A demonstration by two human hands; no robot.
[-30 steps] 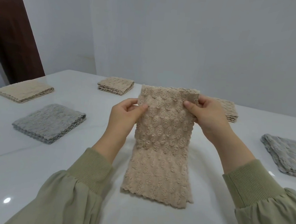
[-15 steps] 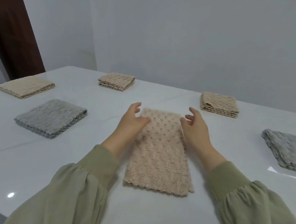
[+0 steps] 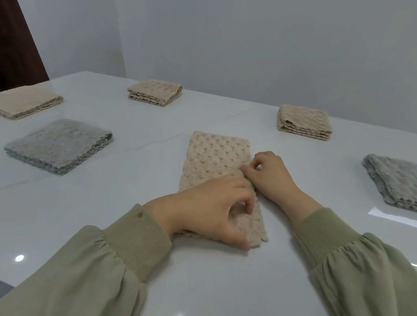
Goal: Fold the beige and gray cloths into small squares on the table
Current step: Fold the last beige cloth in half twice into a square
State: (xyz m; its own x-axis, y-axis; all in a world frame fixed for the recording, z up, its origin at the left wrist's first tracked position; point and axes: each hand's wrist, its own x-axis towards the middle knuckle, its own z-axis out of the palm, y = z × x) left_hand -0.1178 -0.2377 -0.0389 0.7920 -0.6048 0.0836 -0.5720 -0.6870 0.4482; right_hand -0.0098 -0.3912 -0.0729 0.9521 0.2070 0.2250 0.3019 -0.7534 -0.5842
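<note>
Cloth (image 3: 215, 156): a beige strip, flat on the table (image 3: 119, 225), its length running away from me.
Left hand (image 3: 210, 209): my fingers curl over the near end with the thumb at the near edge, gripping it.
Right hand (image 3: 269, 179): my thumb and forefinger pinch the right edge, midway along.
Beige squares (image 3: 155, 93): three, folded, on the far side.
Gray squares (image 3: 58, 144): one left, one right, well apart from the cloth.

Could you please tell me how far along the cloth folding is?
Done: the far-left beige square, back beige square, back-right beige square, left gray square and right gray square lie folded. In hand: the beige strip, a long rectangle; the left hand grips its near end, the right hand pinches its right edge. Left: folding it into a square.
</note>
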